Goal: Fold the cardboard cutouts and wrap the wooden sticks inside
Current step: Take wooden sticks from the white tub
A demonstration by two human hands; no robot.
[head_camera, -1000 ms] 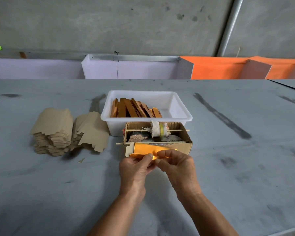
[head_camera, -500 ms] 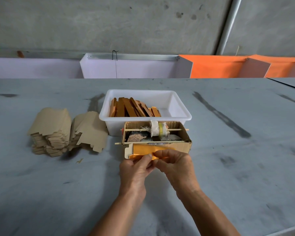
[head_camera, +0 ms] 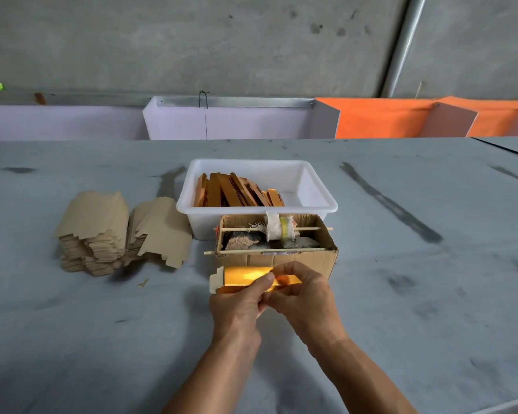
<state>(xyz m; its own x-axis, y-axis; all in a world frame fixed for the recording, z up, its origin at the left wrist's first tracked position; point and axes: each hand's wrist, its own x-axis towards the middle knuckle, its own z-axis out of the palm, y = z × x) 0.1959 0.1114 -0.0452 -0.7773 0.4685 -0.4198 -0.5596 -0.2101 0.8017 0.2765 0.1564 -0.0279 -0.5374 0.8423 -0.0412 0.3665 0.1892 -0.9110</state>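
Observation:
A shiny orange-gold cardboard cutout (head_camera: 243,277), folded into a flat sleeve with a pale tab at its left end, is held just above the table in front of a brown box. My left hand (head_camera: 237,309) pinches its near edge with thumb and forefinger. My right hand (head_camera: 304,297) curls over its right half and hides that end. Whether a stick lies inside the sleeve cannot be seen. Wooden sticks (head_camera: 237,194) lie piled in the left half of a white plastic tub (head_camera: 314,186). Stacks of flat tan cutouts (head_camera: 102,231) sit to the left.
A brown cardboard box (head_camera: 299,259) directly behind my hands carries two thin skewers across its top, a cloth-and-tape roll and scraps inside. The grey table (head_camera: 431,294) stretches wide on both sides. White and orange partitions (head_camera: 237,121) line the far edge.
Both hands keep hold of the orange-gold cutout at the same spot; my left thumb has slid up a little over its face. Nothing else has moved.

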